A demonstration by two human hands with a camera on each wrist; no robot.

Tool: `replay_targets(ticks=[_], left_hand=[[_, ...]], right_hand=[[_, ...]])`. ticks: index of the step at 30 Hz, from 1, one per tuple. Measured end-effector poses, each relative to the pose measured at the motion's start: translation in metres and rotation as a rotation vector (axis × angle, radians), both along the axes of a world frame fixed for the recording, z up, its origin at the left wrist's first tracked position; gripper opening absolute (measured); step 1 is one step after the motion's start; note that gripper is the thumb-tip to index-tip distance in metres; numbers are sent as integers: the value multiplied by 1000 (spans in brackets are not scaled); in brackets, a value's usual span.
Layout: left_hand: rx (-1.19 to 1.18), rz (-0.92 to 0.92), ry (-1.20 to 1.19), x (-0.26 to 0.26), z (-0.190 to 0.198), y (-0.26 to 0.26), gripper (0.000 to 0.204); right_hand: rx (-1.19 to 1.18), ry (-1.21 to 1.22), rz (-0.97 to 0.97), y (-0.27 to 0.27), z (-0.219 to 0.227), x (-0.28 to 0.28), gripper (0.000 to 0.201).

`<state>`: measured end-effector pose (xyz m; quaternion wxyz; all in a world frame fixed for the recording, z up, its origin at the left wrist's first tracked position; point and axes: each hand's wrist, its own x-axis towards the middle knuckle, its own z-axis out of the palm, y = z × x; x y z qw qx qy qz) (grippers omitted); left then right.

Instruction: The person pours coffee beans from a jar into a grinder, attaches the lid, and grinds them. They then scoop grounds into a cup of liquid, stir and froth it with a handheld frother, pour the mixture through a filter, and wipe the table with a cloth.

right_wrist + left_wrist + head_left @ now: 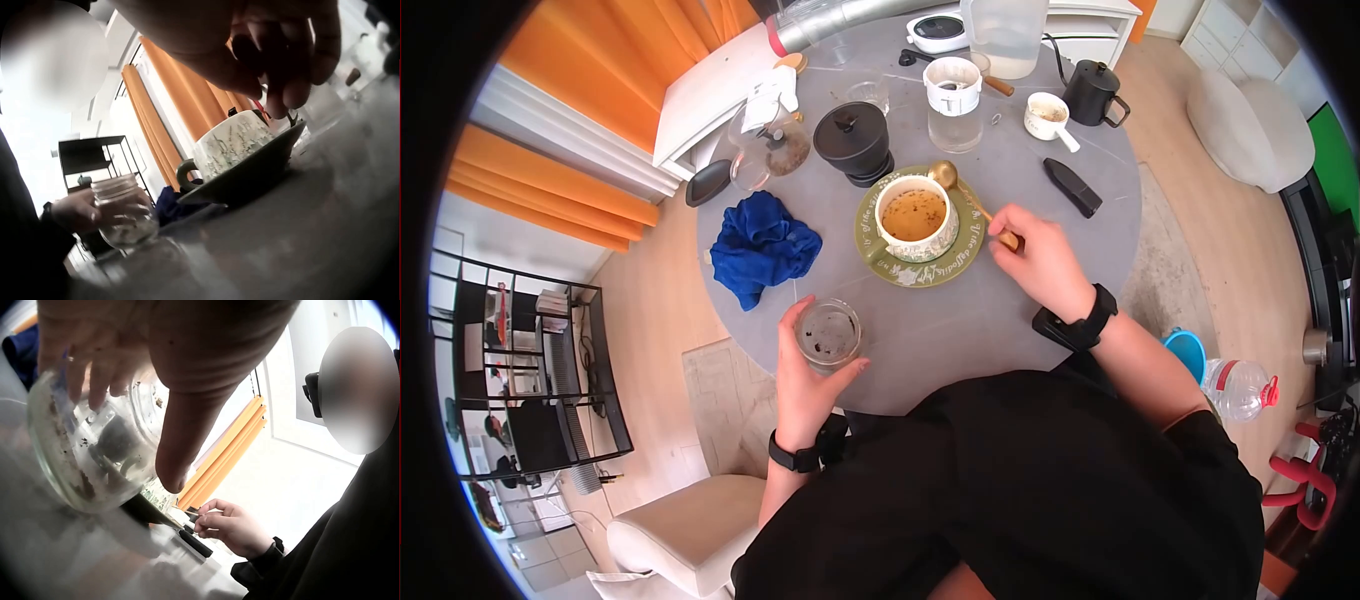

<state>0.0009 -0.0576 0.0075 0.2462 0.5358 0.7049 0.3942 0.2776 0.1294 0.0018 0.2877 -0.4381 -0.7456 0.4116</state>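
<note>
In the head view, nearest to us, the left hand (802, 388) grips a clear glass jar (830, 333), its fingers and thumb curled round the sides. Dark specks lie inside the jar; whether its base touches the grey bench (955, 330), we cannot tell. A little farther off, the right hand (1048, 265) pinches the handle of a gold spoon (943, 175), whose bowl is at the rim of the green saucer (868, 238). On that saucer stands a patterned cup (938, 243), holding a brownish liquid (913, 215) with specks in it. We find a blue cloth (765, 245) to the left of the saucer and, beyond them, a black grinder (852, 140) and a small white pot (1046, 116).

As we judge it, a sideways pull on the spoon could knock the cup and slop the liquid over the saucer. The jar's smooth glass could slip if the left hand's grip loosened, or chip if it swung against the saucer. If the jar tipped far, we think its specks could scatter across the bench.
</note>
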Motion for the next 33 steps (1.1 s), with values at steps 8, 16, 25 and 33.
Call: replay_targets(ticks=[8,16,25,33], left_hand=[[17,6,-37,-1,-1,0,93],[47,-15,0,-7,1,-2,91],[94,8,-119,-10,-12,-9,92],[128,-91,-186,-24,-17,-6,92]], right_hand=[[-66,-180,231,16,12,7,31],[626,-170,274,82,82,-99,72],[482,-746,404,122,69,-209,102],[687,-290,464,108,105,-185,85]])
